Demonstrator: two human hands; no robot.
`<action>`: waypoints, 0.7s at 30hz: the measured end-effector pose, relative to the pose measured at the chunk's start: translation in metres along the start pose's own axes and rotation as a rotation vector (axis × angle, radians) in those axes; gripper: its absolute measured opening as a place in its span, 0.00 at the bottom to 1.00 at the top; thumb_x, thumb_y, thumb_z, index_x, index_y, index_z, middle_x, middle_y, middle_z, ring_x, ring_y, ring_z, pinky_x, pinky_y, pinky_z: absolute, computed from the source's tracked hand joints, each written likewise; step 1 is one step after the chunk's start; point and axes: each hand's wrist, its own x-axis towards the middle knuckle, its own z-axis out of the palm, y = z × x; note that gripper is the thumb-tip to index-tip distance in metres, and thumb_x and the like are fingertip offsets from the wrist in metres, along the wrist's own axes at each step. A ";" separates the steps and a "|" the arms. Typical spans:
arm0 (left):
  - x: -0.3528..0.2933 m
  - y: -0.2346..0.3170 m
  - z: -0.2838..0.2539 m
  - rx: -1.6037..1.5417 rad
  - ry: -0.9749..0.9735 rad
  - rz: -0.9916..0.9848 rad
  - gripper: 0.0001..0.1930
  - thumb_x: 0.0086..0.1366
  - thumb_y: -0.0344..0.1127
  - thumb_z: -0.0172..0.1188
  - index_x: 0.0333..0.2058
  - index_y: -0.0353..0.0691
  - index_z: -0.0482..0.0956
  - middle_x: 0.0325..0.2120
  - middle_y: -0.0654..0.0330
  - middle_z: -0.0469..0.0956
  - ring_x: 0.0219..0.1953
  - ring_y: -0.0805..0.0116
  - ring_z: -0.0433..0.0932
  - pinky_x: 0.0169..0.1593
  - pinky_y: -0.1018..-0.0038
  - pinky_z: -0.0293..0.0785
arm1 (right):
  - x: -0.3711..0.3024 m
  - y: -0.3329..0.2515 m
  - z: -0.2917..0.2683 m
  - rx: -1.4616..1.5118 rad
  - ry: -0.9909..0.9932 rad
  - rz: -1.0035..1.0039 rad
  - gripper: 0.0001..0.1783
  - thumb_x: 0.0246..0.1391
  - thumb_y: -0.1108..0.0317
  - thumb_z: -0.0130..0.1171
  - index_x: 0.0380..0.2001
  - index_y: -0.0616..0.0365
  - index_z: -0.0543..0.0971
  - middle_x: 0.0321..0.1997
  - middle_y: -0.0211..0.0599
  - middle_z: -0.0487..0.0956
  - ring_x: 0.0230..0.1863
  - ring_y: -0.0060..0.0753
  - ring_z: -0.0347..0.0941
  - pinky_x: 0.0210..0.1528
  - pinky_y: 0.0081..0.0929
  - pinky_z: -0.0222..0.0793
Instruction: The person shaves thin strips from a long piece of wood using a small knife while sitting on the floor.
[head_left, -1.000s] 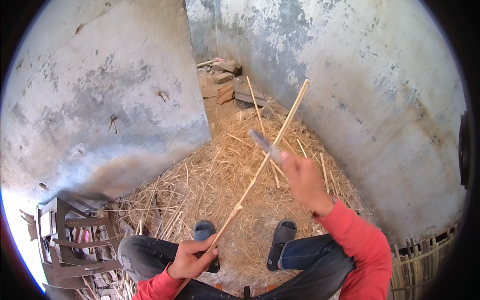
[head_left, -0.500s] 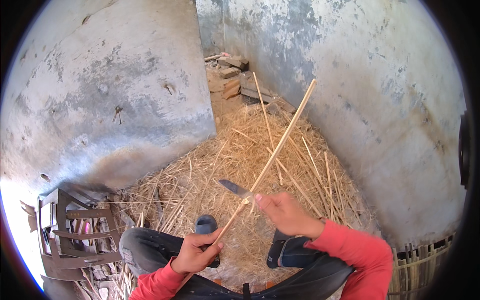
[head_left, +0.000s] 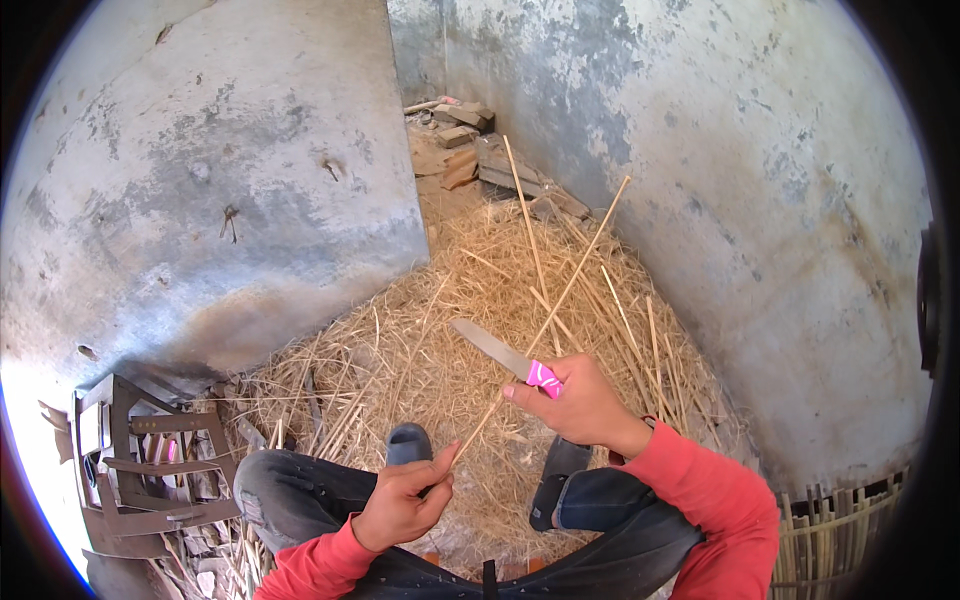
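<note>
My left hand (head_left: 408, 497) is closed around the near end of a long, thin bamboo strip (head_left: 583, 262), which slants away to the upper right. In my right hand (head_left: 588, 402) is a knife with a pink and white handle (head_left: 545, 379). Its broad grey blade (head_left: 492, 346) points to the upper left and lies across the strip, near my right thumb. Whether the edge touches the strip I cannot tell.
A heap of pale shavings (head_left: 480, 290) covers the floor before me, with loose strips on it. Broken bricks (head_left: 460, 137) lie at the back. A brown wooden frame (head_left: 170, 465) stands left. A slatted basket (head_left: 835, 545) is at the right. Worn walls (head_left: 760, 220) enclose the corner.
My right hand has moved slightly up and right, turning the knife so its blade face and pink handle show. The strip has turned and now looks thinner. My left hand has shifted slightly right.
</note>
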 end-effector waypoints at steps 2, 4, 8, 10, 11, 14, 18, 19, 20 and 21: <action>0.003 -0.001 0.001 0.072 0.013 0.085 0.23 0.62 0.21 0.62 0.58 0.29 0.78 0.20 0.55 0.73 0.20 0.65 0.74 0.29 0.74 0.71 | 0.002 0.009 0.001 -0.058 -0.003 -0.037 0.16 0.61 0.63 0.69 0.24 0.63 0.82 0.16 0.20 0.68 0.21 0.11 0.59 0.22 0.25 0.55; 0.005 -0.006 0.005 0.111 0.035 0.160 0.24 0.61 0.20 0.62 0.58 0.29 0.78 0.19 0.55 0.71 0.20 0.61 0.74 0.29 0.71 0.72 | 0.002 0.011 0.000 -0.164 0.005 -0.194 0.14 0.56 0.64 0.67 0.26 0.65 0.81 0.14 0.39 0.73 0.15 0.29 0.68 0.22 0.36 0.62; 0.004 -0.007 0.011 0.094 0.022 0.123 0.24 0.61 0.20 0.61 0.57 0.29 0.78 0.19 0.54 0.71 0.21 0.59 0.75 0.30 0.69 0.72 | 0.003 0.007 0.007 -0.256 0.004 -0.286 0.11 0.55 0.67 0.64 0.26 0.66 0.80 0.17 0.48 0.76 0.16 0.40 0.73 0.23 0.40 0.65; 0.005 -0.005 0.012 0.104 0.038 0.108 0.23 0.62 0.20 0.59 0.57 0.29 0.78 0.19 0.53 0.72 0.21 0.61 0.75 0.30 0.67 0.72 | 0.002 0.002 0.010 -0.242 -0.005 -0.156 0.11 0.55 0.67 0.61 0.25 0.66 0.80 0.18 0.51 0.76 0.18 0.46 0.74 0.24 0.41 0.66; 0.004 -0.009 0.011 0.106 0.040 0.106 0.23 0.62 0.20 0.59 0.57 0.29 0.78 0.19 0.53 0.72 0.21 0.61 0.75 0.30 0.67 0.72 | 0.000 -0.003 0.011 -0.240 -0.008 -0.158 0.11 0.55 0.67 0.61 0.25 0.66 0.80 0.18 0.51 0.76 0.18 0.46 0.74 0.24 0.41 0.66; 0.008 -0.025 -0.005 0.059 0.040 -0.017 0.21 0.65 0.21 0.58 0.57 0.28 0.78 0.19 0.58 0.75 0.20 0.69 0.73 0.29 0.70 0.71 | -0.011 -0.009 0.022 -0.193 -0.178 0.070 0.10 0.54 0.67 0.61 0.26 0.63 0.80 0.18 0.49 0.75 0.18 0.38 0.71 0.26 0.36 0.68; 0.021 -0.038 -0.023 -0.177 0.247 -0.270 0.20 0.70 0.22 0.57 0.59 0.29 0.77 0.19 0.70 0.72 0.18 0.81 0.65 0.23 0.77 0.64 | -0.022 0.000 0.031 -0.177 -0.252 -0.108 0.11 0.53 0.64 0.66 0.27 0.62 0.81 0.20 0.43 0.77 0.21 0.28 0.73 0.28 0.36 0.69; 0.014 -0.040 -0.027 -0.281 0.196 -0.295 0.20 0.71 0.23 0.57 0.61 0.31 0.76 0.19 0.73 0.70 0.17 0.83 0.63 0.21 0.79 0.61 | -0.012 -0.003 0.016 -0.184 -0.186 -0.141 0.12 0.53 0.62 0.69 0.28 0.61 0.81 0.19 0.37 0.76 0.21 0.26 0.72 0.27 0.34 0.68; 0.011 -0.032 -0.027 -0.268 0.204 -0.306 0.20 0.71 0.23 0.57 0.61 0.31 0.76 0.19 0.73 0.70 0.17 0.83 0.63 0.21 0.79 0.61 | -0.003 -0.002 0.003 -0.198 -0.123 -0.175 0.14 0.52 0.61 0.71 0.29 0.60 0.81 0.19 0.32 0.76 0.22 0.24 0.71 0.26 0.32 0.67; 0.011 -0.019 -0.021 -0.467 0.149 -0.372 0.21 0.71 0.22 0.56 0.62 0.34 0.75 0.19 0.73 0.68 0.17 0.85 0.62 0.20 0.80 0.59 | 0.000 0.002 -0.008 -0.231 0.013 -0.182 0.15 0.53 0.59 0.72 0.30 0.60 0.81 0.19 0.29 0.74 0.22 0.21 0.69 0.26 0.29 0.65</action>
